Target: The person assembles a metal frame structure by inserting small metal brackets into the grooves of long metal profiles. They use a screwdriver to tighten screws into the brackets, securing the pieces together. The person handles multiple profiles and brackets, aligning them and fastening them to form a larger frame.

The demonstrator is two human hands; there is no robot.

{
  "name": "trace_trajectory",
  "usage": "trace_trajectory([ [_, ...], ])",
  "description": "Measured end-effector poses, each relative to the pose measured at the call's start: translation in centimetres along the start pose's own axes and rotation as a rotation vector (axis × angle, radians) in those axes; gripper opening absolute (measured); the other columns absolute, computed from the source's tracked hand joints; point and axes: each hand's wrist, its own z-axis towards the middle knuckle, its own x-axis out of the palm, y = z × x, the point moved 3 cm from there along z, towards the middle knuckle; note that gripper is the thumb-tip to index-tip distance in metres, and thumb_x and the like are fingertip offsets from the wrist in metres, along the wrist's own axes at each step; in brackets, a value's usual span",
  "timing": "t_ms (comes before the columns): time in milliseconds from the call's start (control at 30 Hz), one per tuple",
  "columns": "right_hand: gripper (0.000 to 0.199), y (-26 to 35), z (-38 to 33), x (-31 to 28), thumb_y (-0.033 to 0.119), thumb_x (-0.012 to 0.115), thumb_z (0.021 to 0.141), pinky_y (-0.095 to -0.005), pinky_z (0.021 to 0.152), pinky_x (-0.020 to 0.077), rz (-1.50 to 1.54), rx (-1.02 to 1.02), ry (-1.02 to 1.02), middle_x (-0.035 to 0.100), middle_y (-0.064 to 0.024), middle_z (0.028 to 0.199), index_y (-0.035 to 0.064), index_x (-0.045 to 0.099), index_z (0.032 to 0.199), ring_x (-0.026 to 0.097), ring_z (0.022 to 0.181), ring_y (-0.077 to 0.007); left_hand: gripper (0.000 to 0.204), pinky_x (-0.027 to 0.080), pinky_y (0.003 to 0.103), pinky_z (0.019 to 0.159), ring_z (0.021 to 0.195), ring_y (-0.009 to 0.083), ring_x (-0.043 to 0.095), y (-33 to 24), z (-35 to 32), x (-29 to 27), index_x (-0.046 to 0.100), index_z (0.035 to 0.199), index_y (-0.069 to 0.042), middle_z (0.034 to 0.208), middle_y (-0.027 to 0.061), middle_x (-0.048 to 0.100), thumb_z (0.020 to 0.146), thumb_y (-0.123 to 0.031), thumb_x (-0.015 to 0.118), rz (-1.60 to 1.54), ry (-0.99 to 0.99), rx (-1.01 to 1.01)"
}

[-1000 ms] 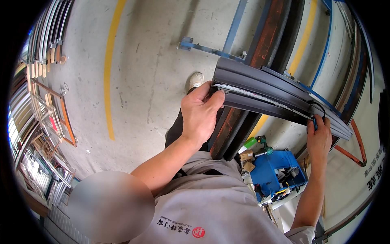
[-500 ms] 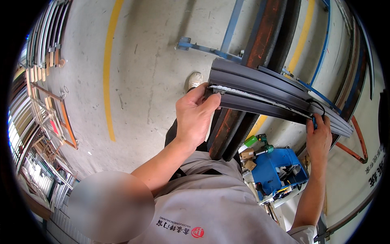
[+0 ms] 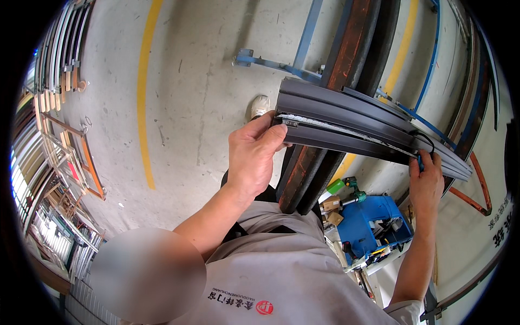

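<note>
Dark grey metal profiles (image 3: 346, 111) lie side by side, crosswise over rusty beams in front of me. My left hand (image 3: 253, 153) pinches the left end of the nearer profile, thumb on top and fingers behind. Just beside the thumb, a small metal piece with holes (image 3: 291, 123) shows at that end. A thin pale strip (image 3: 346, 132) runs along the groove from there toward the right. Near the profiles' right part, my right hand (image 3: 426, 176) is closed around a small blue object (image 3: 420, 161), mostly hidden by the fingers. A black loop (image 3: 425, 140) arches beside it.
Rusty beams (image 3: 346, 59) run away from me, with a blue metal frame (image 3: 276, 66) beyond. Below the profiles stands a blue bin (image 3: 368, 216) of tools, beside a green power drill (image 3: 353, 190). Racks of long profiles (image 3: 62, 49) line the left.
My left hand has slid slightly left and down at the profile's end, uncovering more of the small metal piece. My right hand has barely moved.
</note>
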Motion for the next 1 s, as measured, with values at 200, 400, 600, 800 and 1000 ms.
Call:
trace_trajectory([
  [200, 0.035, 0.0, 0.1, -0.1, 0.027, 0.068, 0.1, -0.0497, 0.092, 0.0579, 0.011, 0.002, 0.006, 0.061, -0.0239, 0.142, 0.0096, 0.072, 0.13, 0.072, 0.107, -0.0445, 0.035, 0.059, 0.035, 0.091, 0.1, 0.0175, 0.071, -0.2, 0.2, -0.2, 0.066, 0.133, 0.011, 0.114, 0.0129, 0.075, 0.103, -0.007, 0.065, -0.013, 0.012, -0.025],
  [400, 0.035, 0.4, 0.1, -0.5, 0.025, 0.068, 0.1, -0.0485, 0.093, 0.057, 0.037, 0.003, 0.018, 0.063, -0.0231, 0.138, 0.0069, 0.072, 0.13, 0.071, 0.108, -0.0437, 0.035, 0.058, 0.038, 0.09, 0.099, 0.0214, 0.072, -0.5, 0.3, -0.2, 0.065, 0.132, 0.013, 0.116, 0.0158, 0.075, 0.102, -0.006, 0.066, 0.003, -0.005, -0.036],
  [600, 0.036, 0.1, 0.0, -1.4, 0.024, 0.071, 0.096, -0.0479, 0.094, 0.0553, 0.164, -0.053, 0.004, 0.064, -0.0246, 0.131, 0.0054, 0.071, 0.128, 0.068, 0.11, -0.0449, 0.034, 0.059, 0.038, 0.091, 0.1, 0.02, 0.071, -0.5, 0.5, -0.2, 0.067, 0.13, 0.012, 0.114, 0.0147, 0.075, 0.101, -0.005, 0.066, -0.004, 0.039, -0.03],
  [800, 0.037, 1.4, -0.3, -5.1, 0.023, 0.079, 0.09, -0.0493, 0.087, 0.0539, 0.419, -0.132, -0.005, 0.065, -0.0228, 0.114, 0.003, 0.071, 0.12, 0.066, 0.102, -0.0452, 0.035, 0.057, 0.036, 0.086, 0.099, 0.0199, 0.071, 0.3, 0.8, -1.0, 0.067, 0.129, 0.011, 0.116, 0.0137, 0.075, 0.101, -0.009, 0.065, 0.017, 0.055, -0.008],
  [1000, 0.043, 1.4, -0.1, -3.4, 0.028, 0.085, 0.088, -0.0484, 0.082, 0.0549, 0.341, -0.171, -0.095, 0.063, -0.022, 0.111, 0.0034, 0.07, 0.12, 0.067, 0.096, -0.0427, 0.03, 0.057, 0.033, 0.08, 0.09, 0.0161, 0.07, 0.7, 1.0, -1.2, 0.071, 0.126, 0.01, 0.109, 0.011, 0.076, 0.1, -0.004, 0.068, -0.025, 0.021, 0.012],
])
